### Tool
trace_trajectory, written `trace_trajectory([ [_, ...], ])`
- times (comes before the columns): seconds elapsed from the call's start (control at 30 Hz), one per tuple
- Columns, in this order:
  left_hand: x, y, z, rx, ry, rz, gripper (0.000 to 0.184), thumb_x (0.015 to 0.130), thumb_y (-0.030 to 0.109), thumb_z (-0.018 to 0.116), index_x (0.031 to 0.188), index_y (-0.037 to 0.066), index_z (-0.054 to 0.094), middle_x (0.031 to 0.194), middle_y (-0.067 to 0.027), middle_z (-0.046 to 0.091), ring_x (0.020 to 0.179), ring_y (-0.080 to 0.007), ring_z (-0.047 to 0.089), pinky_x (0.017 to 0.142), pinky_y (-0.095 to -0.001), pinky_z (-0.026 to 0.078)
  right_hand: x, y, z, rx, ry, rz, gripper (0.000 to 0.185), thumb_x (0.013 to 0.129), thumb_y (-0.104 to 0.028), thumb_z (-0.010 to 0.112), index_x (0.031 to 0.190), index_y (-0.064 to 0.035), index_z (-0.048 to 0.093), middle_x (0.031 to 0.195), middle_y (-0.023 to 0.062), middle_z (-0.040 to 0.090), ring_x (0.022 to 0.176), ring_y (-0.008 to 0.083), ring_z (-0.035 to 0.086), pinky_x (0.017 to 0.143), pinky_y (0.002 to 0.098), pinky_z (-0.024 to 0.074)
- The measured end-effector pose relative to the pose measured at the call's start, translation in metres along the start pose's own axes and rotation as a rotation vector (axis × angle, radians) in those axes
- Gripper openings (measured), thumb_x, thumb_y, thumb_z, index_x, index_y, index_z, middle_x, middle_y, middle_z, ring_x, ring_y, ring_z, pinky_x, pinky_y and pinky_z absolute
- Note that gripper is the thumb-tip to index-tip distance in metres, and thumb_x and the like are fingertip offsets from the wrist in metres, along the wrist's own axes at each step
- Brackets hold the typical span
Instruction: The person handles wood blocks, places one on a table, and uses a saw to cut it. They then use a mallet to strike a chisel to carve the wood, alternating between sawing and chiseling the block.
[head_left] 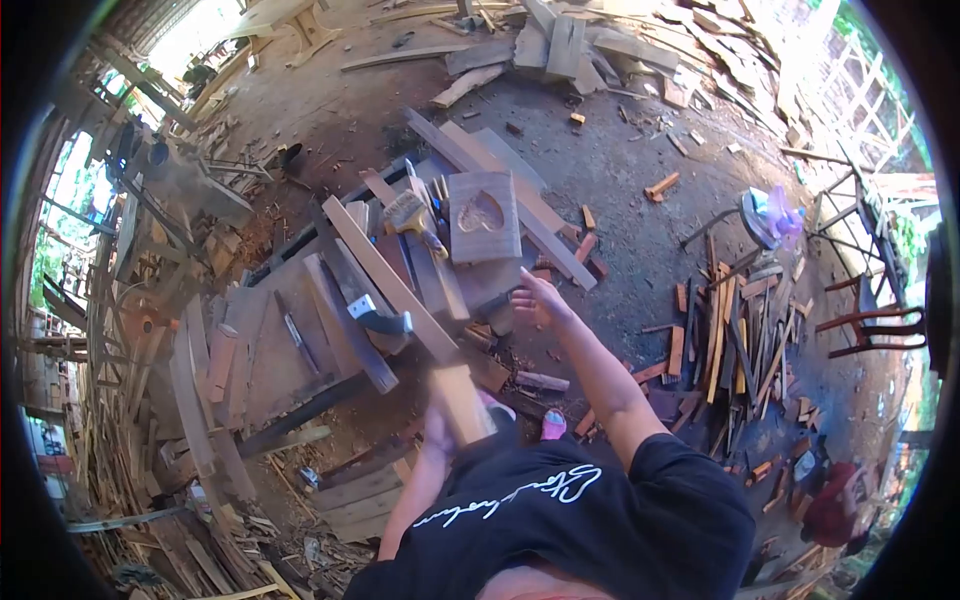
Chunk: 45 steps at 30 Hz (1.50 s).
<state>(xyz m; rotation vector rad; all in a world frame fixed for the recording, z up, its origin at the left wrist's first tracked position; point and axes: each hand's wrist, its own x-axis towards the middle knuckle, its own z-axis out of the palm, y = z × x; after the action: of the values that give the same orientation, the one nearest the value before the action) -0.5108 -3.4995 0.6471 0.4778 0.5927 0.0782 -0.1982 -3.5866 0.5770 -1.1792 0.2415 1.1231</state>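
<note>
My left hand [437, 430] is low in front of my body, closed on the side of a pale wooden block [461, 402], which is slightly blurred. My right hand [540, 302] is held out with its fingers apart and nothing in it. Just beyond it on the workbench sits a thick wooden block with a heart-shaped hollow [484, 232]. Left of that block lies a wide brush [408, 213]. Nearer to me is a saw-like tool with a dark handle [385, 321], lying across long boards.
A long wooden board [390, 280] crosses the workbench [262, 345]. A slim dark tool [296, 333] lies at its left. Scrap wood piles [735, 335] cover the ground at right, near a purple fan [777, 214] and a chair [875, 320]. Another person [835, 503] is at lower right.
</note>
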Motion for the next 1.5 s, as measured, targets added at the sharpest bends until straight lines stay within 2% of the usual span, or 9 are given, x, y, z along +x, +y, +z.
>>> trace_trajectory([
  [0.4,0.019,0.080,-0.023,-0.104,0.141,0.123,0.078,0.088,0.062,0.054,0.137,0.002,0.041,0.116,-0.0123,0.059,0.094,-0.0264,0.064,0.083,-0.0430,0.055,0.076,-0.065,-0.001,0.083,-0.026,-0.349,0.023,0.095,-0.023,0.059,0.104,-0.0017,0.059,0.091,0.0066,0.066,0.075,0.0175,0.064,0.073,0.0340,0.0561],
  [0.5,0.035,0.081,-0.012,-0.131,0.156,0.201,0.077,0.090,0.061,0.053,0.137,0.002,0.040,0.119,-0.0122,0.059,0.096,-0.0258,0.063,0.085,-0.0422,0.055,0.098,-0.124,-0.031,0.030,-0.097,-0.394,0.025,0.098,-0.019,0.054,0.114,-0.0015,0.058,0.103,0.0085,0.066,0.089,0.0177,0.065,0.081,0.0328,0.0546],
  [0.87,0.124,0.053,0.057,-0.361,0.178,0.353,0.060,0.097,0.051,0.047,0.133,0.003,0.046,0.115,-0.0140,0.061,0.101,-0.0262,0.063,0.089,-0.0417,0.051,0.258,-0.234,-0.017,-0.153,-0.217,-0.131,0.027,0.097,-0.025,0.058,0.104,0.0008,0.059,0.084,0.0089,0.064,0.069,0.0172,0.064,0.061,0.0293,0.0548],
  [0.93,0.137,0.061,0.073,-0.289,0.288,0.333,0.073,0.091,0.060,0.052,0.135,0.003,0.043,0.110,-0.0150,0.062,0.095,-0.0284,0.065,0.085,-0.0441,0.053,0.272,-0.231,-0.030,-0.542,-0.058,0.032,0.026,0.096,-0.026,0.059,0.098,-0.0004,0.059,0.079,0.0102,0.063,0.066,0.0183,0.063,0.061,0.0291,0.0551],
  [1.0,0.152,0.067,0.078,-0.296,0.267,0.315,0.068,0.089,0.058,0.057,0.130,0.004,0.048,0.107,-0.0122,0.063,0.096,-0.0253,0.065,0.086,-0.0429,0.053,0.274,-0.222,-0.041,-0.539,-0.171,0.065,0.036,0.092,-0.033,0.064,0.097,0.0024,0.057,0.074,0.0113,0.062,0.062,0.0190,0.063,0.055,0.0296,0.0547],
  [1.07,0.158,0.077,0.094,-0.262,0.348,0.308,0.063,0.086,0.051,0.066,0.128,0.006,0.051,0.107,-0.0092,0.063,0.095,-0.0221,0.064,0.086,-0.0407,0.053,0.233,-0.215,-0.029,-0.941,0.217,-0.285,0.045,0.088,-0.037,0.068,0.098,0.0048,0.056,0.074,0.0124,0.063,0.063,0.0188,0.065,0.053,0.0298,0.0551],
  [1.17,0.164,0.086,0.111,-0.198,0.427,0.288,0.043,0.088,0.040,0.067,0.117,0.009,0.059,0.101,-0.0051,0.065,0.090,-0.0194,0.065,0.079,-0.0374,0.054,0.197,-0.185,-0.026,-1.040,0.173,-0.475,0.054,0.081,-0.041,0.076,0.108,0.0027,0.057,0.087,0.0136,0.068,0.068,0.0169,0.067,0.055,0.0296,0.0548],
  [1.3,0.169,0.087,0.108,-0.232,0.341,0.214,0.042,0.085,0.040,0.071,0.111,0.010,0.061,0.098,-0.0046,0.065,0.089,-0.0188,0.064,0.077,-0.0364,0.054,0.152,-0.124,-0.001,-1.529,0.114,-0.811,0.085,0.073,-0.042,0.080,0.137,-0.0035,0.041,0.117,0.0259,0.053,0.106,0.0407,0.055,0.088,0.0483,0.0469],
  [1.5,0.170,0.078,0.090,-0.172,0.292,0.249,0.051,0.083,0.041,0.074,0.114,0.005,0.058,0.100,-0.0100,0.067,0.092,-0.0209,0.066,0.082,-0.0373,0.055,0.106,-0.110,0.060,-1.725,0.180,-0.630,0.110,0.066,-0.035,0.081,0.151,-0.0121,0.014,0.125,0.0250,0.042,0.114,0.0444,0.045,0.093,0.0543,0.0413],
])
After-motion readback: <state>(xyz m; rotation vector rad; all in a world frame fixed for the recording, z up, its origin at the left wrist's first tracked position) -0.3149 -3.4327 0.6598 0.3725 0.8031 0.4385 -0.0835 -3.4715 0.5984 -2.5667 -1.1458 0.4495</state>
